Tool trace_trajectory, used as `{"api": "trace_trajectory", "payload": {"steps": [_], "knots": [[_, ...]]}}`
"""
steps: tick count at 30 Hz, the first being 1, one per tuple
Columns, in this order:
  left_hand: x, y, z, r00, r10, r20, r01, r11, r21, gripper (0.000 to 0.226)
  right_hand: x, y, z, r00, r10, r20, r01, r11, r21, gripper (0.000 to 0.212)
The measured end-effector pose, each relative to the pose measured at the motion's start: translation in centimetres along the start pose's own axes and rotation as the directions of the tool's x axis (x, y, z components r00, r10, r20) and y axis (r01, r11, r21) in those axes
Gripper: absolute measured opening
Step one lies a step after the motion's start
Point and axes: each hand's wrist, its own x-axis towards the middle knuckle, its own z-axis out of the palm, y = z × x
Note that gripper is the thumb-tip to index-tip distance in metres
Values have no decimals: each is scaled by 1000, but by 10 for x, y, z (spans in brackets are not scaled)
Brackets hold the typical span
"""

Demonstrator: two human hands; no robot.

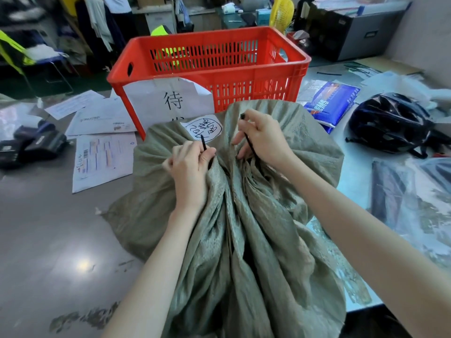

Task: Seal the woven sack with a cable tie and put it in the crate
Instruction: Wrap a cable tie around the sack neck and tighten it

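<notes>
A grey-green woven sack [280,215] lies on the table in front of me, its neck gathered into folds toward me. A white label with handwriting [202,129] is stuck on its far side. A black cable tie [249,140] runs around the bunched neck. My left hand [190,172] pinches one end of the tie, which sticks up above the fingers. My right hand [261,137] grips the other end, which also pokes out above the fist. Behind the sack stands the red plastic crate [244,76] with a paper sign taped to its front.
White envelopes and a printed mailer [102,159] lie to the left, with dark pouches [31,145] at the far left. On the right are a black helmet [390,123], a blue packet [334,103] and plastic-wrapped items. Spare black ties [329,74] lie behind.
</notes>
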Motion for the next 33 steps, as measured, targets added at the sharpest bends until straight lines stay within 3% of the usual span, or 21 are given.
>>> {"api": "trace_trajectory", "payload": {"steps": [4, 8, 15, 19, 23, 33], "knots": [[9, -4, 20, 988, -112, 108, 140, 943, -303, 31, 5, 12, 2, 995, 87, 55, -95, 982, 161, 19], [19, -1, 34, 962, -176, 209, 249, 877, -411, 32, 4, 23, 2, 981, 189, 44, -192, 916, 351, 22], [29, -2, 48, 884, -259, 389, 427, 784, -450, 43, 5, 29, 9, 963, 268, -22, -228, 855, 466, 18], [21, 3, 45, 866, -245, 436, 482, 639, -599, 41, 1, 30, 8, 968, 250, 1, -209, 810, 548, 11], [12, 3, 46, 896, -170, 409, 404, 695, -595, 33, -2, 34, 7, 981, 191, 21, -168, 799, 578, 14], [7, -1, 50, 914, -168, 370, 364, 743, -562, 36, -8, 34, 7, 994, 98, 53, -111, 844, 525, 17]]}}
